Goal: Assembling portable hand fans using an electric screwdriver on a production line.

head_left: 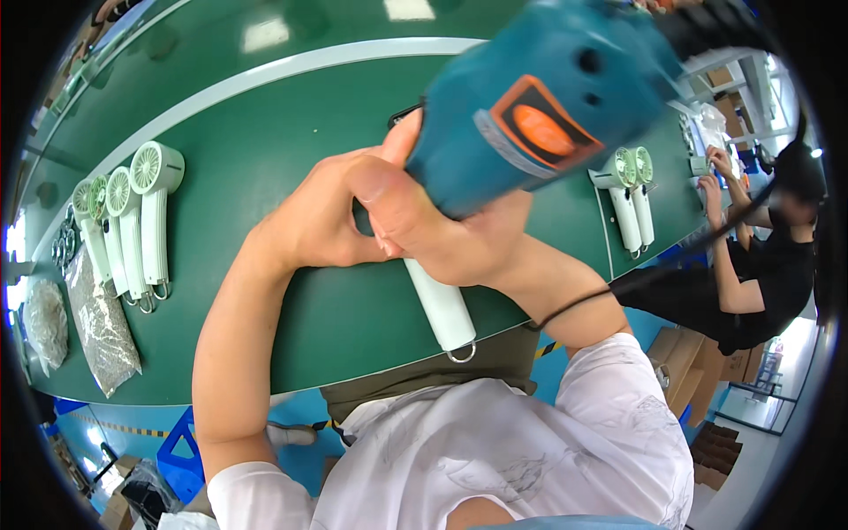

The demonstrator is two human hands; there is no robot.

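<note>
A teal electric screwdriver (530, 106) with an orange label is gripped in my right hand (464, 234), tilted across the upper middle of the view. My left hand (322, 212) is closed around the upper part of a white handheld fan just beside it. Only the fan's handle (443, 309) shows clearly, pointing toward me with a metal loop at its end. The two hands and the screwdriver hide its head and the screwdriver's tip. A black cord crosses over my right forearm.
Several white-and-green handheld fans (155, 208) lie at the left beside a clear bag of small parts (102, 327). Two more fans (632, 199) lie at the right of the green table (353, 353). A co-worker in black (768, 256) works at the right edge.
</note>
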